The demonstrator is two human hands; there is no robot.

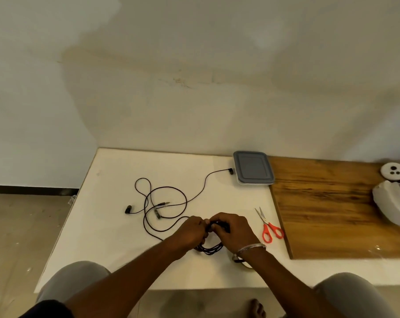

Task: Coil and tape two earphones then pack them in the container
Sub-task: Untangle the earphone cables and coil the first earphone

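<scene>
A coiled black earphone (209, 249) is held just above the white tabletop (102, 237). My left hand (191, 229) and my right hand (232, 229) both grip the top of the coil, fingers meeting over it. A second black earphone (162, 203) lies uncoiled in loose loops to the left and behind, one earbud near the container. The grey lidded container (253, 167) sits shut at the back. A roll of tape (242, 263) is partly hidden under my right wrist.
Red-handled scissors (271, 227) lie right of my hands. A wooden board (332, 203) covers the right part of the surface, with white devices (391, 198) on its far right. My knees are below the table's front edge. A wall stands behind.
</scene>
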